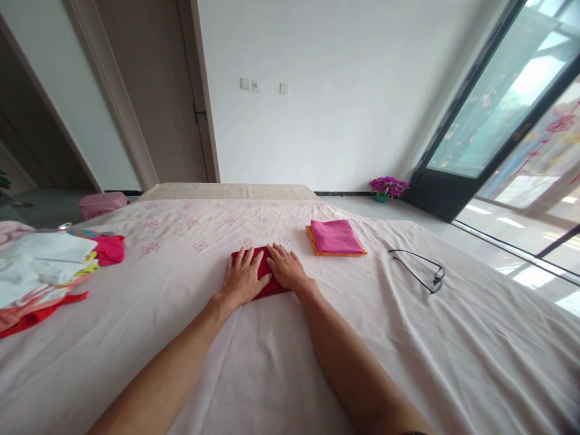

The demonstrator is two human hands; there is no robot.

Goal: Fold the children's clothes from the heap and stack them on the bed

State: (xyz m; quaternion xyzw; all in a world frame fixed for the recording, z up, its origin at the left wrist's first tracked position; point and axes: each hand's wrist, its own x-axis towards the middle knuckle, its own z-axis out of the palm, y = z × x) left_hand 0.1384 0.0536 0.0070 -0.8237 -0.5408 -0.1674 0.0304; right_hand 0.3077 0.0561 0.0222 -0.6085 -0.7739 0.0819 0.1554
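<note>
Under my two hands lies a dark red folded cloth (267, 290), flat on the pale pink sheet (254, 362). My left hand (242, 275) rests on its left part with the fingers stretched out. On its right part my right hand (286, 267) lies flat, fingers extended away from me. Both palms press down on the fabric, and much of the cloth is hidden beneath them. To the right sits a small stack: a folded magenta cloth (336, 235) on top of a folded orange cloth (317, 248).
A loose heap of clothes (45, 266), white, red and patterned, lies at the left. Black-framed glasses (435, 281) rest on the sheet at the right. Beyond the sheet stand a pink stool (103, 204) and a pot of magenta flowers (388, 186) near a glass door (489, 121).
</note>
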